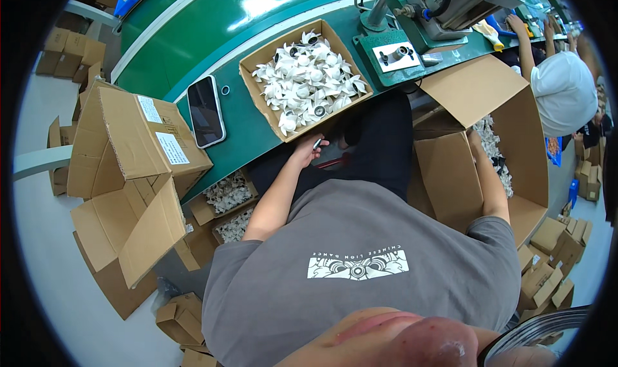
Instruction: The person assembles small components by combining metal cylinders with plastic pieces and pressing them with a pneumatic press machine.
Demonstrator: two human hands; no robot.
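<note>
My left hand [305,150] is closed around a small dark and silvery piece [317,144], just below the near edge of the green bench. Its exact kind is too small to make out. Right above it on the bench stands a shallow cardboard tray [262,109] heaped with white finned impellers [309,77], several of them showing dark round centres. My right hand [475,143] reaches down into a large open carton [531,148] on my right, beside more white finned parts [492,148]. The carton's flap partly covers that hand, and its fingers are hidden.
A bench press [402,51] stands right of the tray. A phone [206,111] and a small ring [225,90] lie left of it. An open carton [129,135] sits at the left, with boxes of white parts [226,192] under the bench. Another person [566,93] works at far right.
</note>
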